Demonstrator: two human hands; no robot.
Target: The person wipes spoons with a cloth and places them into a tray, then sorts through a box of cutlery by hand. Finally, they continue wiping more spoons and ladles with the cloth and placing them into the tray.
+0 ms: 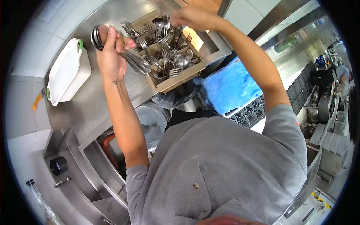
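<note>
A bunch of large spoons [98, 36] is in my left hand [112, 52], their bowls stacked at the upper left and their handles pointing down to the right. Beside it stands a beige divided basket [182, 79] full of upright forks [175, 72] and spoons [182, 61]. My right hand [193, 18] is over the basket's far right corner, its fingers bent and smeared by motion. Whether it holds anything cannot be made out.
A white tub [71, 73] with green handles stands left on the steel counter [93, 98]. A blue cloth [230, 88] lies on a grey rack [249, 112] at the right. Below the counter is a clear bin [152, 118]. Far right, another person [343, 71] is visible.
</note>
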